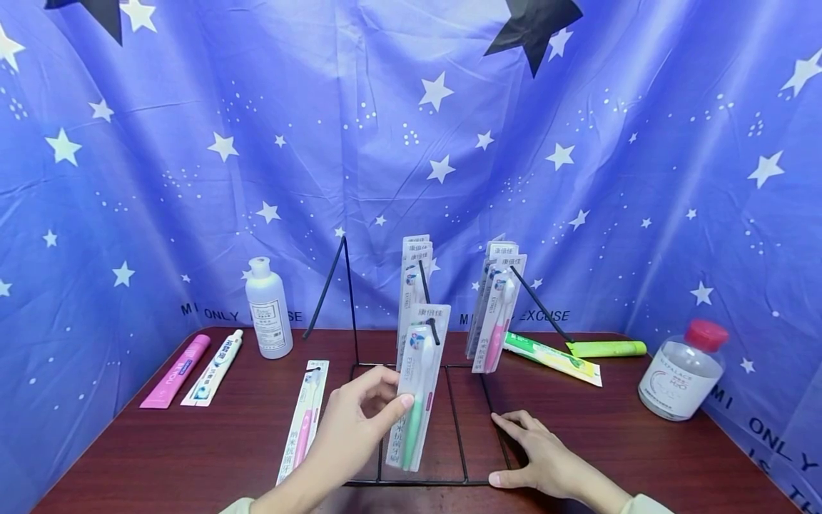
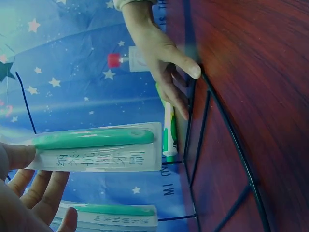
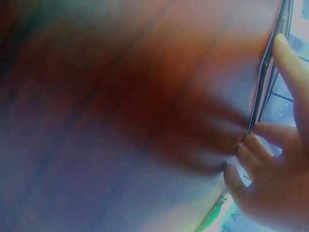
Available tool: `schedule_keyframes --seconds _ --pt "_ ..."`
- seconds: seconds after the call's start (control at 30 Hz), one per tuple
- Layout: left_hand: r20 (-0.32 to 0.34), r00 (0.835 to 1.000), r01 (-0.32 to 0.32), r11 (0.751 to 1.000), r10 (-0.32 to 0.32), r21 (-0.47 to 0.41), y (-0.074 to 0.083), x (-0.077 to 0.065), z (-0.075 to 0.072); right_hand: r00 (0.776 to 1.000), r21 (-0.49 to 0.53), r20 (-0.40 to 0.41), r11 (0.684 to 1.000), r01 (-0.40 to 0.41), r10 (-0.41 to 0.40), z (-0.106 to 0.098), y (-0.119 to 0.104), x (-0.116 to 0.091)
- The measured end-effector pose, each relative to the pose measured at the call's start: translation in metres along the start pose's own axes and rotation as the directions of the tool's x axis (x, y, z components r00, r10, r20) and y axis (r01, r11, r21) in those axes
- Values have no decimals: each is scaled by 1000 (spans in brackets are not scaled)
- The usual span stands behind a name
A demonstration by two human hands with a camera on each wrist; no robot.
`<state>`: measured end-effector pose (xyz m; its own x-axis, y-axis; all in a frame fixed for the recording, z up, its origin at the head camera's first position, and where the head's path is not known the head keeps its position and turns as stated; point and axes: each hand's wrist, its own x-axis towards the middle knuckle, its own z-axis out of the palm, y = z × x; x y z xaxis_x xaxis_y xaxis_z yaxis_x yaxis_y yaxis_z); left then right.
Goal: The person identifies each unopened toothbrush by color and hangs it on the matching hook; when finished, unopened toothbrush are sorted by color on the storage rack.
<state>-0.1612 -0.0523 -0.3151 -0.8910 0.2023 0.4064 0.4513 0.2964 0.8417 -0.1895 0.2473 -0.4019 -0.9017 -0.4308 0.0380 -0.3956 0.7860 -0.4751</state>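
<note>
My left hand (image 1: 353,417) pinches a packaged toothbrush (image 1: 419,428) with a green handle between thumb and fingers. The pack stands upright, and the dark tip of a middle hook (image 1: 433,330) shows at its top. Behind it, several more packs (image 1: 409,293) hang from the black wire rack (image 1: 443,482). With fingers spread, my right hand (image 1: 546,457) rests at the rack's right front corner, thumb and fingertips at the base wire. A pink-handled toothbrush pack (image 1: 304,428) hangs at the left, partly behind my left wrist. Several packs (image 1: 499,314) hang on the right.
A pink tube (image 1: 176,371), a white toothpaste tube (image 1: 215,368) and a white bottle (image 1: 270,314) are at the left. Toward the right lie a green-and-yellow toothpaste tube (image 1: 555,359) and a lime tube (image 1: 606,348), with a red-capped bottle (image 1: 679,378) beyond. Starry blue cloth (image 1: 385,143) surrounds the table.
</note>
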Motion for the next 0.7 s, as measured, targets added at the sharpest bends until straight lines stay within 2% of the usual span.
schedule_keyframes --seconds 0.17,0.5,0.7 --pt "-54 999 4 1000 -5 -16 -9 14 5 1000 7 3 1000 2 -2 0 -1 0" --pt "-152 987 50 997 -59 -66 -24 46 13 1000 -13 -5 1000 8 -8 0 -2 -1" --pt "-204 977 62 997 -69 -40 -26 60 19 1000 4 11 1000 7 -7 0 0 0"
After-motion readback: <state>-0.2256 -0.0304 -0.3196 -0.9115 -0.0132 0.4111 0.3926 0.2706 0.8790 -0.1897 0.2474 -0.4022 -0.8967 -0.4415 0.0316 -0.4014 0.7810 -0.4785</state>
